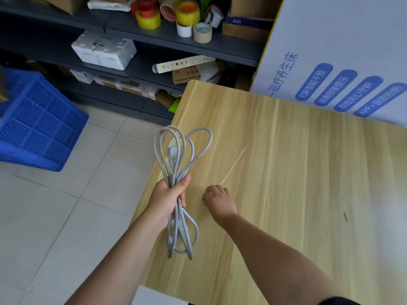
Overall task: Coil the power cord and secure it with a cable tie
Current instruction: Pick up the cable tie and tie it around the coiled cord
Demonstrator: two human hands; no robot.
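**Cord coiled, tie still to go on**

We have the cord point(176, 179) gathered into long grey loops and gripped at its middle in our left hand point(170, 194), fingers wrapped tight around the bundle. It hangs over the near left corner of the table point(286, 194), loops fanning out above the fist and trailing below it. A pale lump among the upper loops may be the plug, but we cannot tell for sure.

The tie point(234, 165) lies flat on the table just to the right of the cord, a thin pale strip angled away from us. Our right hand point(217, 200) is down at its near end, fingers curled; whether they have pinched it yet we cannot tell, since the fingertips are hidden under the hand.

So we judge the coiling done and the securing not begun: nothing is wrapped around the bundle. Left to do: lift the tie, loop it around the middle, thread it and pull it snug.

Beyond the table stand a blue crate point(39, 124) on the floor and shelves point(154, 36) of tape rolls.
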